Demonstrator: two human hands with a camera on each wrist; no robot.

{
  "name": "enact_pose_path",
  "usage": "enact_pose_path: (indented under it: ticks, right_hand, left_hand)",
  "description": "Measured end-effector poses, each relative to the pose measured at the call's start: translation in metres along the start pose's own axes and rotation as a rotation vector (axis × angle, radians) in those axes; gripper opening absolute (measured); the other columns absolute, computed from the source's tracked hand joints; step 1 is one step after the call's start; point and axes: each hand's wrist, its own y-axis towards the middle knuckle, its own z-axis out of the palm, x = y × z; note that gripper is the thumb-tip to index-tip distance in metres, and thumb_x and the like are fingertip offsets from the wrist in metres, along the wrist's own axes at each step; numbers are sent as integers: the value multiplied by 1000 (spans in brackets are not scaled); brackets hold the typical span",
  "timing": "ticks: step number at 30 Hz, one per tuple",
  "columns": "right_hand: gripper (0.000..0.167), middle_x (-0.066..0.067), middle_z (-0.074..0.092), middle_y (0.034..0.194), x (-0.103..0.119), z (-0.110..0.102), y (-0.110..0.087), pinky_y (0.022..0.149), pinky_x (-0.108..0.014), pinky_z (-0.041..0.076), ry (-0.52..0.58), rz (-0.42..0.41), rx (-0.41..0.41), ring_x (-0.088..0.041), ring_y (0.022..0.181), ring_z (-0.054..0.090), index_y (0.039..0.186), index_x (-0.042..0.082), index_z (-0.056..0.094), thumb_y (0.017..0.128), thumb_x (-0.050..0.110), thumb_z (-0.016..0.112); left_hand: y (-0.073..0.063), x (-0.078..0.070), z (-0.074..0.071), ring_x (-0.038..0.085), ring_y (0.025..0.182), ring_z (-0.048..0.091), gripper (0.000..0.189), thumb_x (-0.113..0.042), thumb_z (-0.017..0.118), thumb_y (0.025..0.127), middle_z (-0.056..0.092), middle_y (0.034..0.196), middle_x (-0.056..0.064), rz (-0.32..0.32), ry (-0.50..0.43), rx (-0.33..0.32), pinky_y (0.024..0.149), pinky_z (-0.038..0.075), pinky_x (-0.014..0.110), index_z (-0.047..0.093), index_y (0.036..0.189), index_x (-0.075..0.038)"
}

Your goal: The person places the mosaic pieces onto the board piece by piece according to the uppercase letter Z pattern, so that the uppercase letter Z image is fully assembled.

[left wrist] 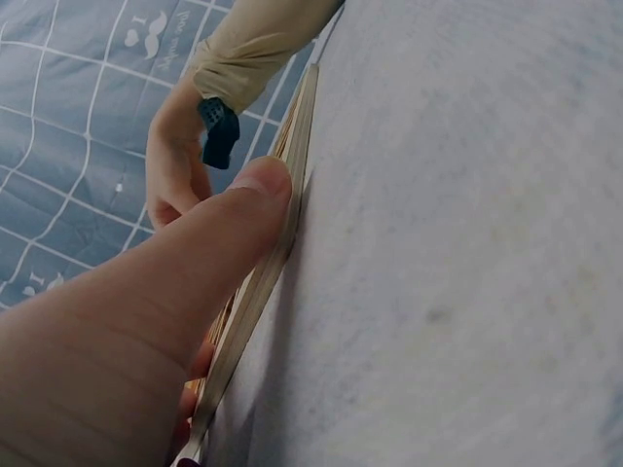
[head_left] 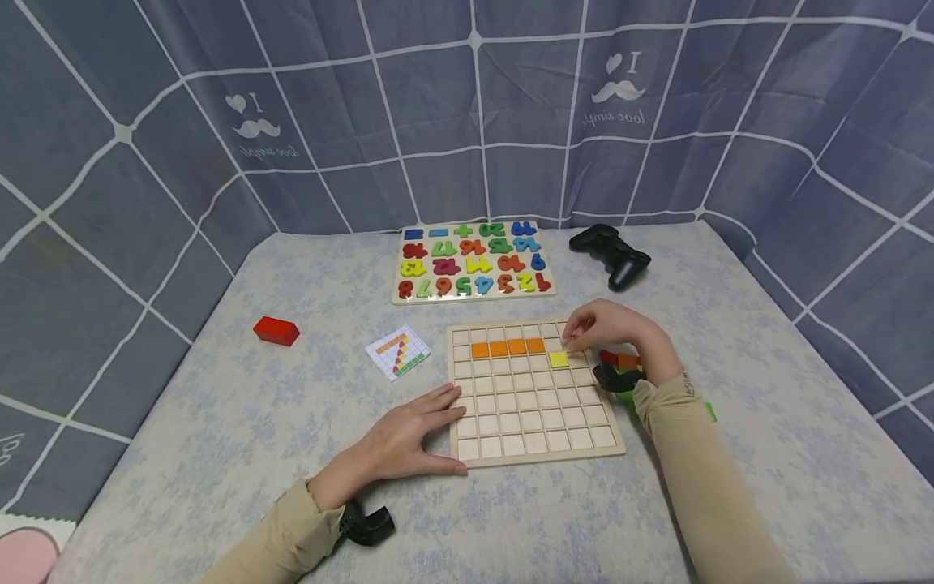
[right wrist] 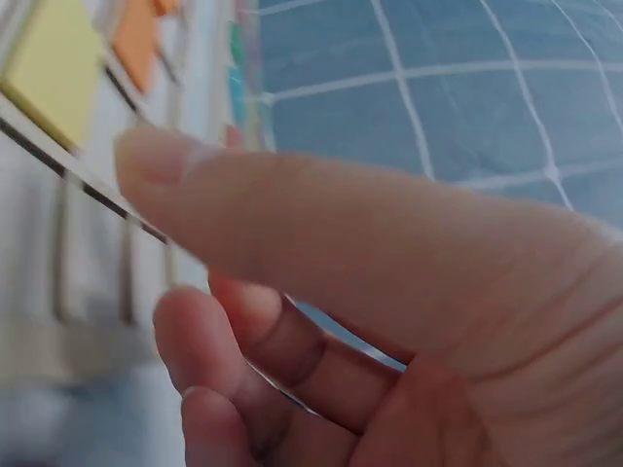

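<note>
At twelve o'clock, mirrored "love simple" is printed on the curtain; grid board's touched by spread left hand, right hand: can't tell.

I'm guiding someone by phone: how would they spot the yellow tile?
On the table, find the wooden grid board. Just beyond the right end of its four orange tiles, slightly lower, lies the yellow tile, set apart by its colour.

The blue-mottled desk carries a wooden grid board (near centre), a printed white card, a red oblong block at left; higher lie a multicoloured number board and black gamepad.
</note>
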Motion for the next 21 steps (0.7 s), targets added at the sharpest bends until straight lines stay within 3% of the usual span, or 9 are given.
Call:
enact_pose_path:
  ticks: [10,21]
  right_hand:
    - [36,-10,64,99,-17,-34,-34,80,-34,49,44,-23,-62,-18,88,58,115,-6,60,87,15,68]
    - [34,-10,66,98,-42,-40,-48,81,-34,50,81,6,29,-22,87,62,111,-6,60,85,14,70]
  left_hand:
    - [-1,0,0,19,139,24,83,-63,65,76,33,149,11,1,-15,3,108,31,38,50,137,-8]
    - [0,-1,1,19,139,25,84,-65,63,76,33,149,10,-4,2,-1,108,31,38,51,136,-9]
